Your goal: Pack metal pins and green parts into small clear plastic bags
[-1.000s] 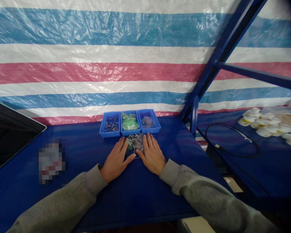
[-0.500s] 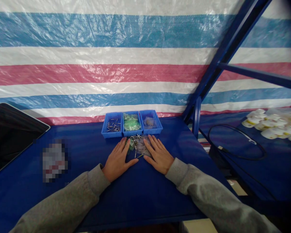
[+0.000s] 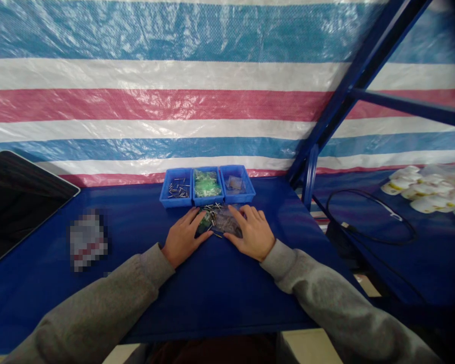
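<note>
I see black light-rimmed flat panel (image 3: pixel 20 202), far left; looped black cable (image 3: pixel 398 244), right; red-white-blue striped plastic sheet (image 3: pixel 155 103), top.

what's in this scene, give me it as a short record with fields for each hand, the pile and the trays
left hand: open, at the left of the pile
right hand: open, curved at the pile's right
pile contents: green packets, metal pins, clear packets
left tray: more metal pins
middle tray: more green packets
right tray: more clear packets
surface: blue table
</note>
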Action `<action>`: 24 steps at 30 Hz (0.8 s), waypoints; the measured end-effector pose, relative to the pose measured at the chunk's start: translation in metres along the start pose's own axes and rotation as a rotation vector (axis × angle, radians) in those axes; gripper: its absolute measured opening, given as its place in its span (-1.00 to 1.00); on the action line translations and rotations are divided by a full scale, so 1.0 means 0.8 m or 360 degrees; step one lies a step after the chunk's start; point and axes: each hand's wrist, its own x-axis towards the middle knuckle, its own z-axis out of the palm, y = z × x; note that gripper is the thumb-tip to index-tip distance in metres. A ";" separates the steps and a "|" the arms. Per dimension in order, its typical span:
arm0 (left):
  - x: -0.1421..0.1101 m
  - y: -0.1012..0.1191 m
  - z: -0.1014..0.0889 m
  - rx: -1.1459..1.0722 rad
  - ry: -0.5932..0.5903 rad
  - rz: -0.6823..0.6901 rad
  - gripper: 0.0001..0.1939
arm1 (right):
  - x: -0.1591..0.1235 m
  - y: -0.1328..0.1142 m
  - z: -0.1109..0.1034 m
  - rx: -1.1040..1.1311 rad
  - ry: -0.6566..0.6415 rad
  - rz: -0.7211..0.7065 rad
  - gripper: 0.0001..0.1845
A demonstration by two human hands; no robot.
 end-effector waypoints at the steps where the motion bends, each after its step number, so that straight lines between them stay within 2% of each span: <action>1: 0.000 0.001 0.000 -0.0009 -0.0001 0.0001 -0.44 | -0.001 -0.002 -0.002 -0.0010 -0.0023 0.0005 -0.29; 7: 0.000 0.000 0.001 -0.0053 0.0034 0.0027 -0.47 | -0.002 -0.002 0.005 0.0031 -0.0061 -0.0048 -0.55; 11: -0.001 0.000 0.002 -0.0091 0.0074 0.0045 -0.49 | -0.002 0.005 0.011 0.0166 0.0052 -0.0099 -0.71; 14: 0.000 0.003 -0.004 -0.0151 0.0129 0.0060 -0.51 | -0.004 0.007 0.011 0.0383 0.0226 -0.0116 -0.77; 19: 0.016 0.005 -0.018 -0.0430 0.0411 0.0071 -0.70 | 0.013 0.001 0.013 0.0875 0.0623 -0.0155 -0.77; 22: 0.034 0.002 -0.018 -0.0586 0.0665 0.0098 -0.80 | 0.036 -0.002 0.020 0.1016 0.0789 0.0031 -0.75; 24: 0.044 -0.001 -0.015 -0.0625 0.0751 0.0110 -0.83 | 0.048 -0.003 0.027 0.1097 0.0825 0.0144 -0.75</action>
